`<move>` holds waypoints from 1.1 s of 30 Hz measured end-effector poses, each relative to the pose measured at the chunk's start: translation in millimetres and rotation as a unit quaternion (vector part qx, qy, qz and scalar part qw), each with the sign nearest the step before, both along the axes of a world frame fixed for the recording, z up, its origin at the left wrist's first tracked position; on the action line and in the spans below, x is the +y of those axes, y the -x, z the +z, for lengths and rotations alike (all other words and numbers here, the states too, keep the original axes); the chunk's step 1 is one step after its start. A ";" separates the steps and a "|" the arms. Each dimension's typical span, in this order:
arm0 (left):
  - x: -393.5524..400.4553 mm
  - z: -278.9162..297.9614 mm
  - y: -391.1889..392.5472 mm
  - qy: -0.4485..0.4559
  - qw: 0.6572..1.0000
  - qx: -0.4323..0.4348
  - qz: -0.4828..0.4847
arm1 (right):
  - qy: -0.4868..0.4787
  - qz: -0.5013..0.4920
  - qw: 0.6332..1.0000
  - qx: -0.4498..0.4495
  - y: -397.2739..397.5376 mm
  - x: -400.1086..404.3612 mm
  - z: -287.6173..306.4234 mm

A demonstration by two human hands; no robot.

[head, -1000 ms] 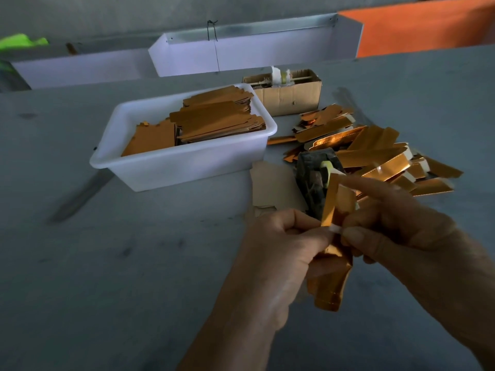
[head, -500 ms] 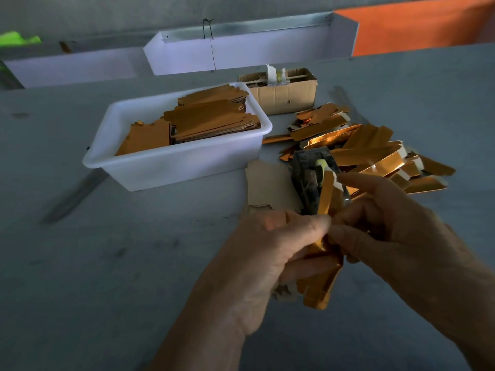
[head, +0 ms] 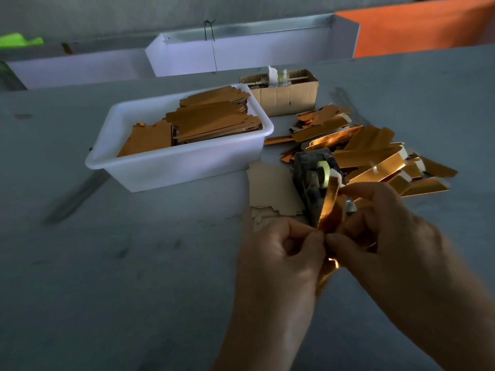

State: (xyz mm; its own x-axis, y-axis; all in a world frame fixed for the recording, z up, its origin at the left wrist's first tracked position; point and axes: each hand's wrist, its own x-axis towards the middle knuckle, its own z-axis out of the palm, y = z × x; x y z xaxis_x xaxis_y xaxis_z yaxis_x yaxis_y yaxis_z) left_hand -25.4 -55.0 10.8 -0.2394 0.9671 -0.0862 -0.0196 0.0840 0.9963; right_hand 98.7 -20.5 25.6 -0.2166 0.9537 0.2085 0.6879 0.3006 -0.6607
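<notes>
Two hands meet low and right of centre above a grey desk [head: 112, 277]. The left hand [head: 278, 266] and the right hand [head: 393, 236] both pinch one gold strip [head: 331, 207] between thumb and curled fingers, with the thumb tips almost touching at its middle. The strip is held off the desk and stands nearly upright, creased along its length. Its shiny top end rises above the hands and its lower end shows beneath them.

Just behind the strip sits a dark tape dispenser [head: 308, 172] with a pale roll on it. To the right of the dispenser a loose pile [head: 375, 153] of similar gold strips spreads across the desk. Flat beige cards [head: 270, 188] lie on the dispenser's left. Further left stands a white tub [head: 187, 164] stacked with flat brown-gold blanks [head: 214, 121]. A small cardboard box [head: 286, 99] sits behind the tub's right corner.
</notes>
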 end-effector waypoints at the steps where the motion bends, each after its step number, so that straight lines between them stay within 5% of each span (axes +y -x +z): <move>1: -1.6 -2.1 -2.6 -0.018 1.000 0.020 0.015 | 0.005 -0.006 1.000 -0.007 0.5 -1.2 0.1; 7: -7.2 -6.2 -5.5 -0.066 0.995 0.060 0.053 | 0.011 -0.035 0.999 -0.039 -3.2 -1.2 9.3; 13: -5.6 -2.2 4.6 -0.041 0.999 0.025 0.002 | 0.121 0.035 0.973 0.192 -8.0 2.3 6.6; 19: -2.9 3.5 14.6 -0.032 0.997 0.066 -0.038 | 0.101 0.061 0.960 0.254 -6.5 15.3 10.0; 24: 14.6 -19.4 54.8 -0.017 0.960 0.229 0.163 | 0.091 -0.101 0.912 0.387 -35.8 79.5 -2.4; 27: 40.7 -28.6 75.4 0.014 0.944 0.257 0.204 | 0.073 -0.191 0.900 0.384 -47.6 118.2 -15.8; 33: 94.8 -33.2 67.8 0.162 0.946 0.270 0.084 | 0.109 -0.284 0.921 0.243 -50.2 154.4 -43.9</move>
State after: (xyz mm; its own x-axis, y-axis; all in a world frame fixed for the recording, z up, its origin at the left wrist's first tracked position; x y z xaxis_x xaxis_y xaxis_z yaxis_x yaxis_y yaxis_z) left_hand -93.3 39.8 -22.4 -0.4803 0.8556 -0.1928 0.4441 0.4268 0.7878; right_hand 148.9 133.9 -18.3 0.3986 0.9151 -0.0603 0.3008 -0.1926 -0.9340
